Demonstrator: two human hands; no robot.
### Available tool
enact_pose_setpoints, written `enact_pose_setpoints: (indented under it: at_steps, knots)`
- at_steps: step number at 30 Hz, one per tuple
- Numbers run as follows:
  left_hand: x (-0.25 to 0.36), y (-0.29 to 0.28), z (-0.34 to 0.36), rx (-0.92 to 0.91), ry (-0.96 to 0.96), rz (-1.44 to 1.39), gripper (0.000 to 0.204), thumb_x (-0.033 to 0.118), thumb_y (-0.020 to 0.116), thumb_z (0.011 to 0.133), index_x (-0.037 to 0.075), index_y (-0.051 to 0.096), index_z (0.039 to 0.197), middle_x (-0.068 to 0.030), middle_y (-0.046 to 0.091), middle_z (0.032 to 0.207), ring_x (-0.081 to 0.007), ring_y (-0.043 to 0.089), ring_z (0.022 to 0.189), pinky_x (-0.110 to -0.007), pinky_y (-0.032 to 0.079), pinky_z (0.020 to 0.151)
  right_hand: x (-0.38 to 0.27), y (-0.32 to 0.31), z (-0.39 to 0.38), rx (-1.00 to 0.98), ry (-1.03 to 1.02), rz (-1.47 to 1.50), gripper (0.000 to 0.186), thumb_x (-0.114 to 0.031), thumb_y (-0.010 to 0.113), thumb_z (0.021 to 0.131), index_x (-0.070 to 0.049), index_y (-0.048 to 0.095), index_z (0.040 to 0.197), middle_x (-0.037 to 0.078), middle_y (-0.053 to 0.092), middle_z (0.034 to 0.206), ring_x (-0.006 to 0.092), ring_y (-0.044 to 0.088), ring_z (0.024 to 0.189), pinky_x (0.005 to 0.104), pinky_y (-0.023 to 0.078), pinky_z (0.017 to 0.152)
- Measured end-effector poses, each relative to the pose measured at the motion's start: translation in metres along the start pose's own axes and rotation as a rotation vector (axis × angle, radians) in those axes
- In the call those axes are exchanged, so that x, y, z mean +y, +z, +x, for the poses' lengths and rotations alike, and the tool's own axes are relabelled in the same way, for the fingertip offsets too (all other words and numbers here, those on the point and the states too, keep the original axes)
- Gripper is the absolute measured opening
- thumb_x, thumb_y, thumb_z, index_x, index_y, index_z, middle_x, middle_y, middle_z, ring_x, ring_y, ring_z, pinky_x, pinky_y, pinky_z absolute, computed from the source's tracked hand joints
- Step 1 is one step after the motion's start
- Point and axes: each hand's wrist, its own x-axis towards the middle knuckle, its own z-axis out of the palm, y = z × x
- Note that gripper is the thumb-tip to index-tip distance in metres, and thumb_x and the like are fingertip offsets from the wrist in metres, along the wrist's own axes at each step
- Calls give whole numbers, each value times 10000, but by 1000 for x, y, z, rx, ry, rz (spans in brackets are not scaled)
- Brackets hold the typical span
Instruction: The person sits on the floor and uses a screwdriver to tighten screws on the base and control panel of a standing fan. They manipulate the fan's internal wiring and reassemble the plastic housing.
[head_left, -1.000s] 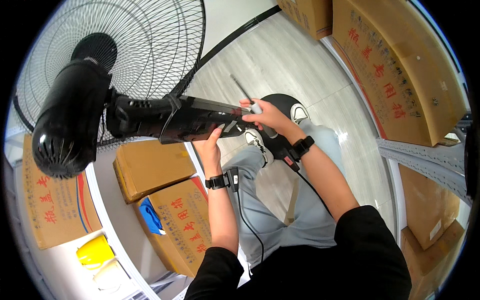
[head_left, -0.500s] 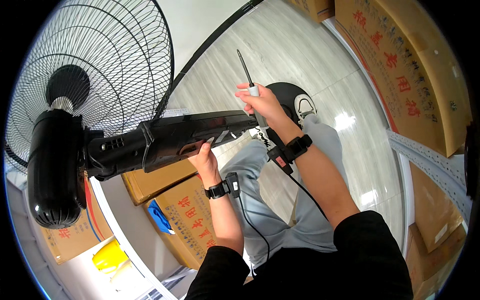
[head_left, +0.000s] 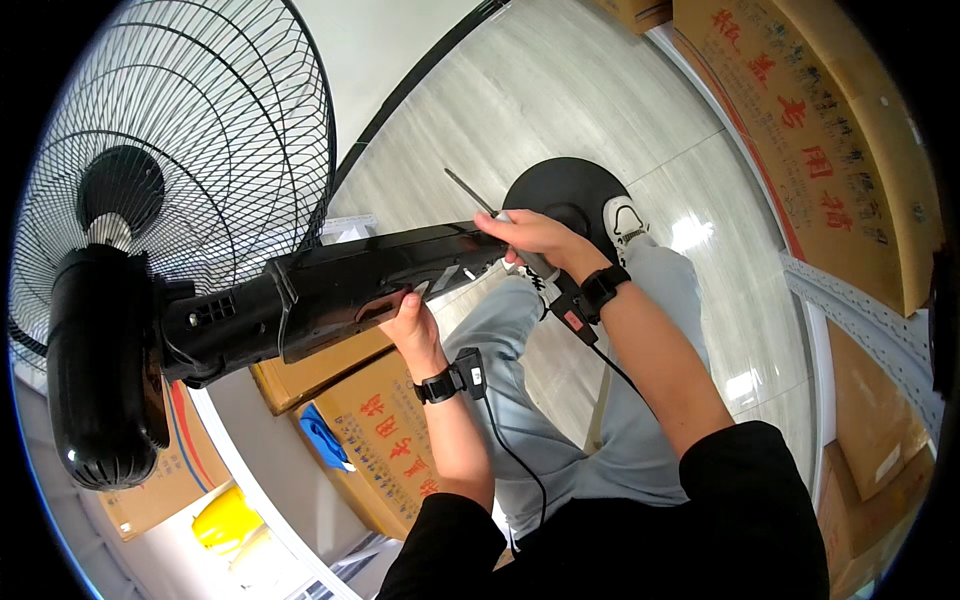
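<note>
Currently, you are handling a black fan.
Your left hand is grasping its column, your right hand a screwdriver.

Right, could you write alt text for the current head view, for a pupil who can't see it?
A person's left hand grips a black fan while their right hand holds a screwdriver. Below, a round black base lies on the floor near the person's shoes, with cardboard boxes to either side.
</note>
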Motion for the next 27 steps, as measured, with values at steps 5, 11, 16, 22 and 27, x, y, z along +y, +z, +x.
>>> enact_pose_setpoints:
  at_steps: [5,11,16,22,27]
  knots:
    - [2,9,2,-4,19,-50,741,174,826,694,65,449,1323,-89,527,1283,-252,519,1162,-412,404,1039,3,5,-2,-76,-174,-33,551,-412,651,881,-36,539,1269,-25,542,800,38,456,578,197,400,518]
    - [6,8,0,45,-18,-81,697,77,865,629,63,504,1226,-50,526,1195,-205,487,1122,-377,384,1014,-9,8,-10,4,-254,-381,674,-275,787,736,-33,520,1306,77,654,1023,124,611,777,258,488,686]
    - [6,11,-2,109,-23,-172,699,-35,842,605,89,498,1201,-22,534,1154,-186,506,1077,-367,413,981,-4,9,0,160,-462,-538,690,-344,858,585,-51,631,1167,100,677,896,129,623,759,277,483,717]
    - [12,5,-8,40,-51,-50,636,-3,803,659,73,511,1219,-26,529,1194,-208,497,1121,-358,392,1010,-13,13,-6,110,-404,-487,568,-192,857,596,-33,653,1101,31,691,904,91,606,836,250,464,786]
    - [6,-4,-12,-4,-37,23,554,-33,802,640,49,543,1123,-35,558,1109,-186,528,1044,-330,418,967,-11,9,-4,103,-343,-530,533,-175,844,609,-51,653,1091,12,674,921,94,588,855,256,458,805]
